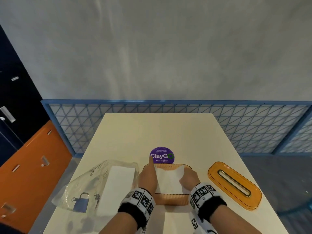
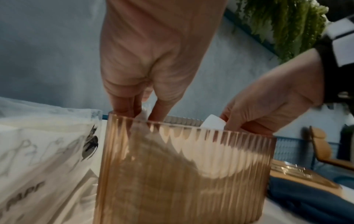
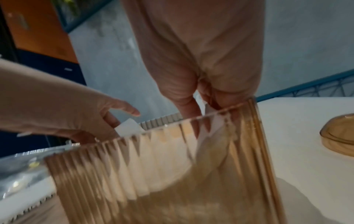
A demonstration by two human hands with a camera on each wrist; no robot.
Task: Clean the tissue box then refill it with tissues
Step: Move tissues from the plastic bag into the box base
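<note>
An orange ribbed see-through tissue box stands lidless on the cream table, near its front edge. A white stack of tissues sits in its open top, sagging in the middle. My left hand grips the stack's left end with the index finger stretched forward along the rim. My right hand pinches the right end. In the left wrist view, my left hand reaches below the rim of the box. The right wrist view shows my right hand inside the box.
The box's orange lid, with a slot, lies on the table to the right. A clear plastic pack holding more white tissues lies to the left. A purple round sticker is behind the box. A white sheet lies at the front edge.
</note>
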